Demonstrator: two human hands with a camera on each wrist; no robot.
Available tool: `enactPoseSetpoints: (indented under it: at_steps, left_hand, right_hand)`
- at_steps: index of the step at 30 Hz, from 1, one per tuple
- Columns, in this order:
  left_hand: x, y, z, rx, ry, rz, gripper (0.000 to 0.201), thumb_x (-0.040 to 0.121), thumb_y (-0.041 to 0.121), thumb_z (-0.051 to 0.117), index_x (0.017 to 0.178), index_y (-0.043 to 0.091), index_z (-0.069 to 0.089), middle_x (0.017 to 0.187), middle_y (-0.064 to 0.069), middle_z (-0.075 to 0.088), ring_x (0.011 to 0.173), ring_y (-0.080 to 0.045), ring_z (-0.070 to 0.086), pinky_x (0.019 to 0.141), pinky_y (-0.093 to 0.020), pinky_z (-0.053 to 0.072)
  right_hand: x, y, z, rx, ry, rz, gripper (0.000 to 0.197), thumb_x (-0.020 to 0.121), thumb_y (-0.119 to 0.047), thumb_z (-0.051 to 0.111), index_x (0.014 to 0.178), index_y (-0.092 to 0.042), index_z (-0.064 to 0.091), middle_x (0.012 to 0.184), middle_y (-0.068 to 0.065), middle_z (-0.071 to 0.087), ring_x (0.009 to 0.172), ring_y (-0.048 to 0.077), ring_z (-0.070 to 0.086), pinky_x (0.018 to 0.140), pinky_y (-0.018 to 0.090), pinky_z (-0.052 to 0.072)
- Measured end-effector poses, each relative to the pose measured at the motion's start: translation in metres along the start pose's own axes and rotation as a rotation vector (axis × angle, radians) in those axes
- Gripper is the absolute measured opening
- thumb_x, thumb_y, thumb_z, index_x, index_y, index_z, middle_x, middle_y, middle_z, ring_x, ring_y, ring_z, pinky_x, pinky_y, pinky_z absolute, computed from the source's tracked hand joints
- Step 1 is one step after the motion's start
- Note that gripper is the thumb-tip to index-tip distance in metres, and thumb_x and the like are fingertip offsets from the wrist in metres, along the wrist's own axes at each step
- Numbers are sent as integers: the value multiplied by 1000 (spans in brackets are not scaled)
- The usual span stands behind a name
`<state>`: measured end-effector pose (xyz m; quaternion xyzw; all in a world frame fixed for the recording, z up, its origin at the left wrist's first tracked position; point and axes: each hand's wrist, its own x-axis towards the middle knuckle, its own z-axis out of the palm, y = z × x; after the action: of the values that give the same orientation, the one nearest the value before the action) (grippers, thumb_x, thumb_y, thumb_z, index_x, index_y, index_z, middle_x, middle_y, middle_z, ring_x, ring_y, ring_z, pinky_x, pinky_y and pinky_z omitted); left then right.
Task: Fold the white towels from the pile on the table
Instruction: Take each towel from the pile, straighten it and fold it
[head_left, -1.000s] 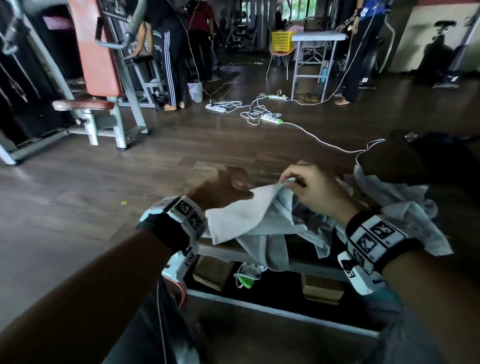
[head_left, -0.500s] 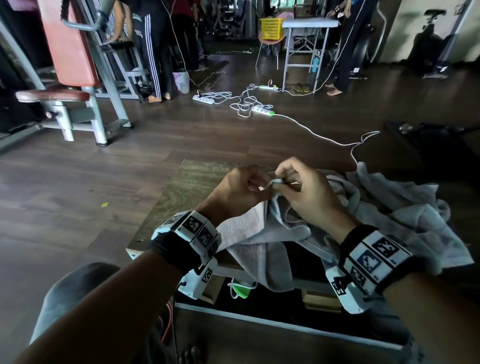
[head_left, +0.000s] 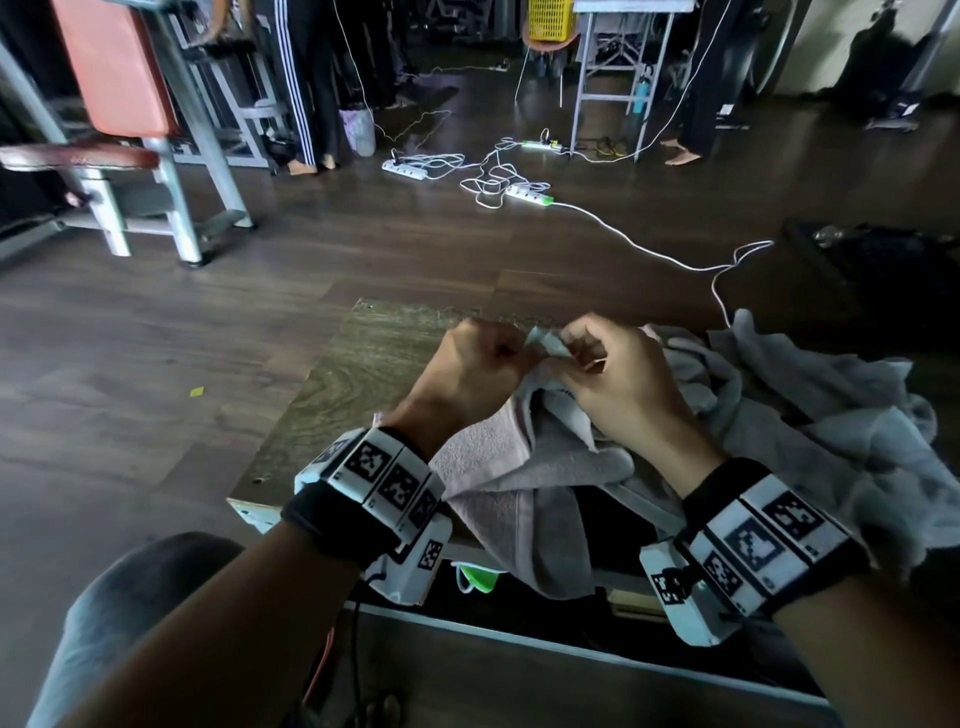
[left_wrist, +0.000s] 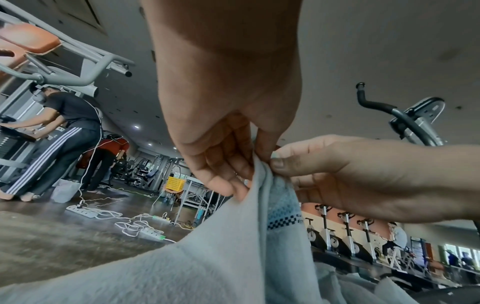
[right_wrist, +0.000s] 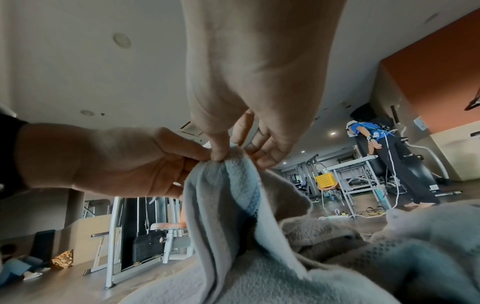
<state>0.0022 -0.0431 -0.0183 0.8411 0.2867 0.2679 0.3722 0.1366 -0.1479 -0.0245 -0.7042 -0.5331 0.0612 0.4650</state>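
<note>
A white towel (head_left: 498, 467) drapes over the near edge of the small wooden table (head_left: 363, 374). Its top edge is bunched between both hands held close together. My left hand (head_left: 511, 351) pinches that edge with thumb and curled fingers, and my right hand (head_left: 566, 351) pinches the same edge right beside it. In the left wrist view the left hand (left_wrist: 257, 164) grips the towel (left_wrist: 233, 257), which shows a dark checkered band. In the right wrist view the right hand (right_wrist: 233, 156) pinches the towel (right_wrist: 221, 216). The pile of white towels (head_left: 810, 415) lies crumpled at the table's right.
Dark wood floor surrounds the table. White power strips and cables (head_left: 498, 182) lie on the floor beyond it. A gym bench with red pads (head_left: 114, 119) stands far left. People stand at the back beside a metal table (head_left: 623, 62) and a yellow basket (head_left: 550, 18).
My hands came together: one second ago they held the towel's edge spread apart above the table, now both pinch it at one bunched point lower over the table.
</note>
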Motion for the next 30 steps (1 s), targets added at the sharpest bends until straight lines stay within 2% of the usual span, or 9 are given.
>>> enactPoseSetpoints:
  at_steps: [2,5,10,13,16,19,23,26,30]
  left_hand:
    - [-1,-2,1,-44,-43,-19,31,92,30,61,71,9,67,59,-1,59,55,-9,49,54,-36,49]
    - [-1,-7,3,-102,-19,-10,39,91,37,57,80,0,66,73,-23,63,63,-16,51,59,-45,50]
    - [-2,-7,6,-226,126,29,12,86,17,70,87,5,73,78,-13,72,67,-14,61,67,-40,54]
    - [-3,-3,9,-222,114,71,10,85,13,71,94,11,76,85,0,76,81,-19,73,75,-38,59]
    - [-3,-3,10,-133,84,124,12,86,13,69,94,15,78,86,8,76,82,-10,72,72,-29,59]
    - [-4,-2,10,-94,88,143,13,86,9,66,92,14,78,85,8,75,79,-5,71,70,-21,56]
    - [-5,-2,10,-52,84,158,14,86,6,64,88,11,77,80,1,75,74,-11,70,66,-29,56]
    - [-6,-3,10,-41,68,188,14,87,9,62,80,3,72,71,-8,70,62,-6,55,59,-37,51]
    - [-7,-1,9,-86,75,212,14,87,8,65,85,11,78,76,2,74,66,6,57,59,-19,49]
  right_hand:
    - [1,3,-1,-11,26,-33,10,82,-12,75,81,-21,69,76,-7,71,67,6,63,62,16,45]
    - [4,10,-6,-20,57,-42,11,81,-12,78,86,-21,75,87,-3,68,71,7,63,66,21,48]
    - [4,11,-13,-3,11,-74,9,82,-18,79,90,-20,79,90,-6,67,86,9,67,72,29,53]
    - [2,7,-15,-12,33,-87,7,81,-19,79,88,-19,79,85,-8,71,79,6,66,69,28,52]
    - [1,6,-17,-13,77,-63,6,80,-18,81,84,-18,78,78,-10,73,70,4,64,66,25,51]
    - [2,8,-16,-40,87,-42,7,80,-17,81,81,-21,75,75,-11,70,66,3,61,62,23,50]
    - [2,8,-14,-59,82,-40,11,80,-18,81,78,-24,72,73,-13,67,67,1,60,62,20,49]
    - [2,9,-13,-83,76,-34,14,81,-21,80,77,-29,68,71,-15,66,67,-2,60,60,16,45]
    - [0,10,-11,-107,74,-27,11,83,-22,77,81,-26,67,69,-16,63,63,2,60,56,22,46]
